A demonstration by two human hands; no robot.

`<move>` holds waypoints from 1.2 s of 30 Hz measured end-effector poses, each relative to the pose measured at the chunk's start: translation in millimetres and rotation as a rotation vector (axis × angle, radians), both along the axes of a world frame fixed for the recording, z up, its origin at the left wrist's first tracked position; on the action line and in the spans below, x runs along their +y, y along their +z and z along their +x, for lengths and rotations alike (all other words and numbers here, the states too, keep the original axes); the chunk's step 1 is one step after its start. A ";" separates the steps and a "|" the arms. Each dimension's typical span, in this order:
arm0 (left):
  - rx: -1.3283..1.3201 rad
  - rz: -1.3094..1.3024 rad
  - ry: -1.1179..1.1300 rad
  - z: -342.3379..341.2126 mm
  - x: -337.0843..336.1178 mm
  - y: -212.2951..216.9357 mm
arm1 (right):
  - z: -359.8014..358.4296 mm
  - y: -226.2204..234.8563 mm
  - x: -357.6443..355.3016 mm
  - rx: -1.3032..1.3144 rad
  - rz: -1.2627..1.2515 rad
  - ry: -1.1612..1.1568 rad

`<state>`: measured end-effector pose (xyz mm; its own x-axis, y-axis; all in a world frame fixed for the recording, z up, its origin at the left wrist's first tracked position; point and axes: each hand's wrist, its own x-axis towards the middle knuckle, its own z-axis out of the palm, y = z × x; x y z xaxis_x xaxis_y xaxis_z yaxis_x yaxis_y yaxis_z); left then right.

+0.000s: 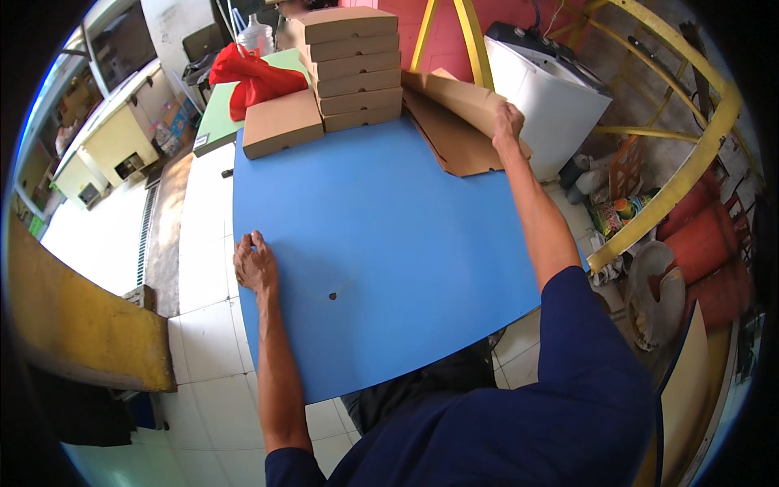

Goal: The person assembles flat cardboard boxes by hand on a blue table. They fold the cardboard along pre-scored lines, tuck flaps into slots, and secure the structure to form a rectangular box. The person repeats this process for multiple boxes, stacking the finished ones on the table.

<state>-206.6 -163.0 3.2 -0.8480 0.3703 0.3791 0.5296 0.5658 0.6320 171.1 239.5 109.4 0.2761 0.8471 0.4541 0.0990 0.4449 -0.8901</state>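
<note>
My right hand (509,123) is closed on the edge of a flat brown cardboard sheet (458,91), lifting it so that it bends. More cardboard (462,154) lies under it at the far right of the blue table (381,235). Close to the table's left edge rests my left hand (256,264), its fingers loosely curled and slightly apart, with nothing visible in them. A stack of folded cardboard boxes (357,81) stands at the table's far side. Beside it on the left sits a single closed box (282,124).
A red bag (253,77) lies on a green table (213,118) behind the single box. Past the cardboard stands a white washing machine (540,89). Yellow metal frames (649,227) curve along the right, near a bucket (656,296). A small dark mark (333,297) shows on the tabletop.
</note>
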 end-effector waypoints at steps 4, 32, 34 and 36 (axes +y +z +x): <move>0.040 0.006 -0.004 -3.3 0.2 -5.1 | 24.7 45.6 11.1 -0.008 0.161 -0.059; 0.082 0.583 -0.378 104.6 4.8 132.1 | 274.7 -1.9 -404.2 -0.127 0.114 0.520; 0.127 0.551 -0.559 136.9 14.8 154.7 | 288.5 -39.4 -412.0 -0.150 -0.328 -0.013; 0.203 0.484 -0.727 158.1 31.1 157.9 | 289.9 -63.7 -413.3 -0.028 -0.431 -0.037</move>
